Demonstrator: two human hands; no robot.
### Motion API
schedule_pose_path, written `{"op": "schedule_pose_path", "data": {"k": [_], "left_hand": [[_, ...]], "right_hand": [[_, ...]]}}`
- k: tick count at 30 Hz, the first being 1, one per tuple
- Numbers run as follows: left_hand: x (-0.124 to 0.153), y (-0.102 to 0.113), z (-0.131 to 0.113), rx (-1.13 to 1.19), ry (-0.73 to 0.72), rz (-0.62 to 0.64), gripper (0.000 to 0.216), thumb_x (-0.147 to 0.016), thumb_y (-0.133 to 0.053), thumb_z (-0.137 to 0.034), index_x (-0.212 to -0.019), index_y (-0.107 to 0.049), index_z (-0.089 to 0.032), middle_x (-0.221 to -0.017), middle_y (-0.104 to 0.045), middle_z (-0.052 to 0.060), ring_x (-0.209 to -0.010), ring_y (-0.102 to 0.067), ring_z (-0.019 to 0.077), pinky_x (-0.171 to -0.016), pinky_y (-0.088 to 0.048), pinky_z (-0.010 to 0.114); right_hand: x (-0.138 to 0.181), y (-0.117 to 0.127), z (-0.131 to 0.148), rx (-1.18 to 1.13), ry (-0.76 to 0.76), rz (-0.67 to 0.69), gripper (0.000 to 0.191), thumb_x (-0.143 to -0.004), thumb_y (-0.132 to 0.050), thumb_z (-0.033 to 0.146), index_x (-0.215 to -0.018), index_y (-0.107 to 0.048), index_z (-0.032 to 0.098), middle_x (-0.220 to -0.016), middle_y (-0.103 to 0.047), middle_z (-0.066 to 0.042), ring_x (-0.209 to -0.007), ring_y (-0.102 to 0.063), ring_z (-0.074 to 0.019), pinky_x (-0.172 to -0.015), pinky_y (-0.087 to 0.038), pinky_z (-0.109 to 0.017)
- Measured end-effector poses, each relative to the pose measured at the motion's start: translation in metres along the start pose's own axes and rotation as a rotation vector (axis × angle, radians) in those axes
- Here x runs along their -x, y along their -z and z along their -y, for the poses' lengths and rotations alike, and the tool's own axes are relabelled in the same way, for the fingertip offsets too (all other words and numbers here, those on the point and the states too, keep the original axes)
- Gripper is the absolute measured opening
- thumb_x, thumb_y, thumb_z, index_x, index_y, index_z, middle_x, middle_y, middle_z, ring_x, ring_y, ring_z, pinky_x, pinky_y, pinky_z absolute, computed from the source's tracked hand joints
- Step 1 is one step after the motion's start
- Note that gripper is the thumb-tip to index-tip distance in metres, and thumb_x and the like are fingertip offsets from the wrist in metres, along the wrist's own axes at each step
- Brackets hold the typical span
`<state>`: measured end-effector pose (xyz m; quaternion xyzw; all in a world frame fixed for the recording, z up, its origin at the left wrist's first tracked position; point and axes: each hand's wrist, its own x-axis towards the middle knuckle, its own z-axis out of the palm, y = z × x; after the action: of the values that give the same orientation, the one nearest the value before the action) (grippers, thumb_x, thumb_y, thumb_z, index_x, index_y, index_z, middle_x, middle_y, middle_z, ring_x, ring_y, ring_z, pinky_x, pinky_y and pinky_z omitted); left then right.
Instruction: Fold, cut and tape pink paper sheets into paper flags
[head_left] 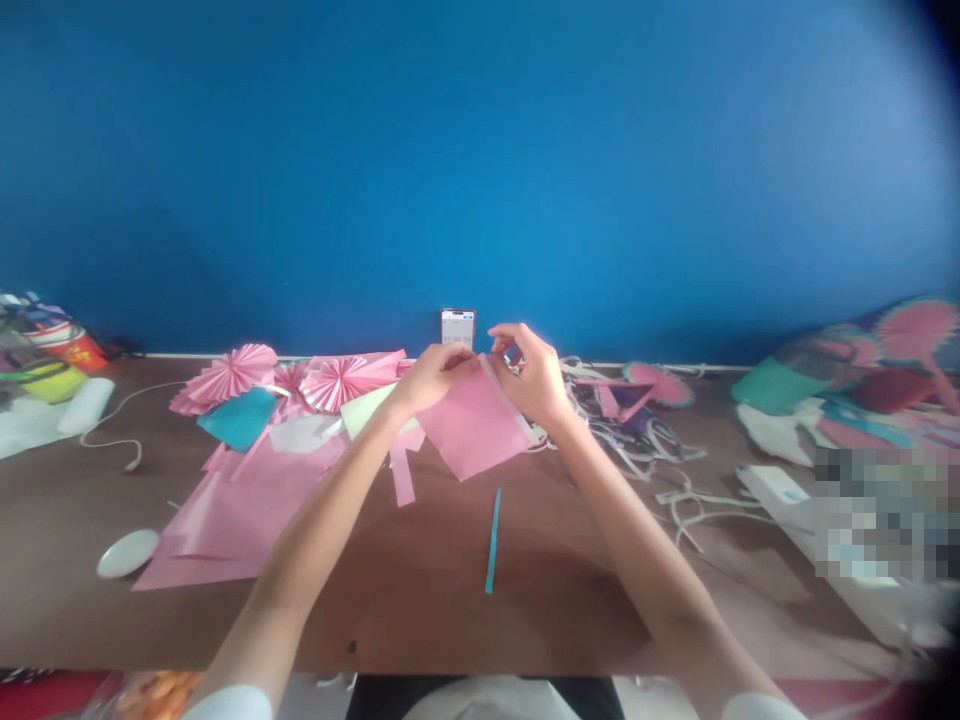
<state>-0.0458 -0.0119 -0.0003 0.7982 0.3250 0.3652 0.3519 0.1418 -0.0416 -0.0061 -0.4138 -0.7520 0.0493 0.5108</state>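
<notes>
The squarish sheet of pink paper [472, 435] is held up at the centre of the frame, above the brown table [420, 620]. At its upper corner, the left hand [436, 378] appears to pinch it between thumb and fingertips. The right hand [531, 380] is at the upper right edge, index finger arched away from the thumb; whether its lower fingers grip the paper, I cannot tell.

A likely trouble is the pale strip [507, 392] along that edge sitting crooked or creasing, should the two hands pull unevenly. Held mainly by its top, the sheet could also swing or buckle at the free lower corner. If lowered carelessly, it might cover the narrow blue strip [493, 540] at lower centre.

The sheet looks matt, thin and smooth, evenly pink, with a pointed bottom corner and no pleats visible.
</notes>
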Motion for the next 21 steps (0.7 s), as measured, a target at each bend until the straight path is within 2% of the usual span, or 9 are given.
{"op": "schedule_pose_path", "data": {"k": [3, 6, 10, 16, 21], "left_hand": [[0.0003, 0.0021, -0.0008, -0.042, 0.000, 0.008, 0.035, -0.091, -0.055, -0.048, -0.088, -0.068, -0.016, -0.080, -0.065, 0.004, -0.071, -0.056, 0.0163, -0.062, -0.037, 0.025], [0.0008, 0.0032, -0.0034, -0.077, -0.030, 0.028, 0.034, -0.092, -0.052, -0.046, -0.086, -0.068, -0.016, -0.081, -0.066, 0.003, -0.072, -0.056, 0.0166, -0.064, -0.037, 0.026], [0.0015, 0.0039, -0.0058, -0.128, -0.059, 0.034, 0.033, -0.093, -0.051, -0.044, -0.084, -0.066, -0.017, -0.081, -0.065, 0.003, -0.076, -0.057, 0.0175, -0.067, -0.037, 0.027], [0.0023, 0.0036, -0.0039, -0.177, 0.007, 0.064, 0.025, -0.094, -0.050, -0.035, -0.091, -0.065, -0.016, -0.087, -0.065, 0.004, -0.079, -0.057, 0.0180, -0.069, -0.040, 0.028], [0.0019, 0.0013, -0.0061, -0.192, 0.021, 0.070, 0.021, -0.093, -0.049, -0.029, -0.084, -0.063, -0.015, -0.083, -0.065, 0.004, -0.078, -0.057, 0.0178, -0.069, -0.039, 0.028]], "right_hand": [[0.0003, 0.0032, -0.0002, 0.061, 0.119, 0.081, 0.030, -0.087, -0.054, 0.016, -0.115, -0.059, 0.024, -0.097, -0.068, -0.004, -0.091, -0.062, -0.0192, -0.078, -0.048, -0.031], [-0.0001, 0.0047, -0.0001, 0.077, 0.149, 0.161, 0.035, -0.086, -0.053, 0.012, -0.118, -0.058, 0.023, -0.100, -0.069, -0.005, -0.095, -0.061, -0.0203, -0.083, -0.047, -0.032], [-0.0010, 0.0048, 0.0005, 0.085, 0.140, 0.210, 0.039, -0.086, -0.051, 0.009, -0.122, -0.057, 0.022, -0.101, -0.067, -0.006, -0.095, -0.060, -0.0211, -0.083, -0.046, -0.032], [-0.0013, 0.0045, -0.0003, 0.084, 0.177, 0.245, 0.034, -0.091, -0.049, 0.013, -0.123, -0.056, 0.021, -0.098, -0.064, -0.007, -0.093, -0.057, -0.0228, -0.080, -0.044, -0.033], [-0.0001, 0.0031, 0.0001, 0.104, 0.207, 0.255, 0.038, -0.090, -0.045, 0.010, -0.126, -0.055, 0.021, -0.095, -0.061, -0.008, -0.091, -0.054, -0.0235, -0.080, -0.043, -0.034]]}}
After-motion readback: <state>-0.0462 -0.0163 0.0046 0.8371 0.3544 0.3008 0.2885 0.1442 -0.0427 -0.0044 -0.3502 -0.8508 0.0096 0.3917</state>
